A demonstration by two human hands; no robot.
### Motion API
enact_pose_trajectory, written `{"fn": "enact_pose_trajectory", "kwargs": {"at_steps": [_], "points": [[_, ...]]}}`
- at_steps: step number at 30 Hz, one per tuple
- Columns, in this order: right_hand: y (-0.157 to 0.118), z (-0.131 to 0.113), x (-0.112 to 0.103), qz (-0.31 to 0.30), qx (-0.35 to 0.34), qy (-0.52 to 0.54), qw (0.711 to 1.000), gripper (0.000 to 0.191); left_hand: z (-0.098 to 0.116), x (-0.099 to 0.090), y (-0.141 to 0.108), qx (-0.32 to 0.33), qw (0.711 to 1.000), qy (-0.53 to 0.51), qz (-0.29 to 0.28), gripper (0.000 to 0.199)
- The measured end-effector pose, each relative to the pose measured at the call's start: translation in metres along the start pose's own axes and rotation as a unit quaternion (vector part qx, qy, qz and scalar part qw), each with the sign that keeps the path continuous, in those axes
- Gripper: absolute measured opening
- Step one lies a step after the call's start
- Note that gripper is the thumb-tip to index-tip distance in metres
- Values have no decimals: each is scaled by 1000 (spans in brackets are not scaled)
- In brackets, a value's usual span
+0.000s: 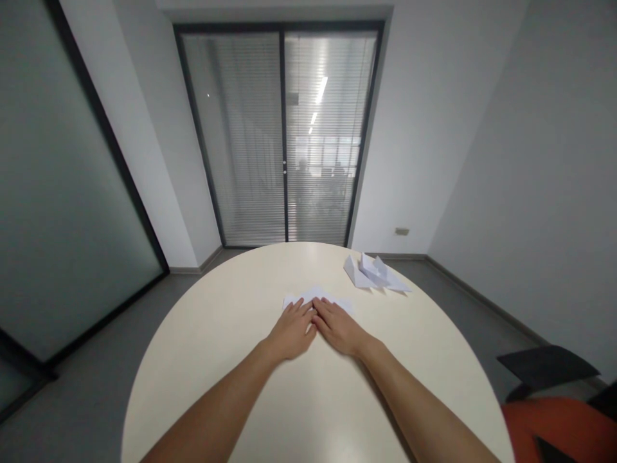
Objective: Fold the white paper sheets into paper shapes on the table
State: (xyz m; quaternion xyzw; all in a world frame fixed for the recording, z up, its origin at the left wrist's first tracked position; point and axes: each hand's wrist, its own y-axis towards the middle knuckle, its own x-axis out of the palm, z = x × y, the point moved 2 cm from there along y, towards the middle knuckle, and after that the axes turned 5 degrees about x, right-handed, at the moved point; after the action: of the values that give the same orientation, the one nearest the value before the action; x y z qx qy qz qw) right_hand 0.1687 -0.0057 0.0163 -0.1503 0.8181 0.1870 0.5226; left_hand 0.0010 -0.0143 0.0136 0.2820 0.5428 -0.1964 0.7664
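A flat piece of folded white paper lies on the round table, its near part covered by my hands. My left hand rests on the paper's near edge, palm down with the fingers stretched out. Beside it, my right hand lies flat in the same way, and the fingertips of both hands meet near the paper's middle. Farther back on the right sits a small group of folded white paper pieces, with pointed flaps standing up.
An orange chair with a black armrest stands by the table's right side. Beyond the table is a glass door with blinds. A frosted glass panel is on the left.
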Motion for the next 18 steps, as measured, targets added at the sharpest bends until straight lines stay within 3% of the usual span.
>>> {"fn": "enact_pose_trajectory", "kwargs": {"at_steps": [5, 18], "points": [[-1, 12, -2, -33, 61, -26, 997, 67, -2, 2, -2, -8, 1000, 3, -8, 51], [-1, 20, -4, -49, 82, -48, 994, 72, 1, -3, -3, -44, 999, 31, -3, 53]]}}
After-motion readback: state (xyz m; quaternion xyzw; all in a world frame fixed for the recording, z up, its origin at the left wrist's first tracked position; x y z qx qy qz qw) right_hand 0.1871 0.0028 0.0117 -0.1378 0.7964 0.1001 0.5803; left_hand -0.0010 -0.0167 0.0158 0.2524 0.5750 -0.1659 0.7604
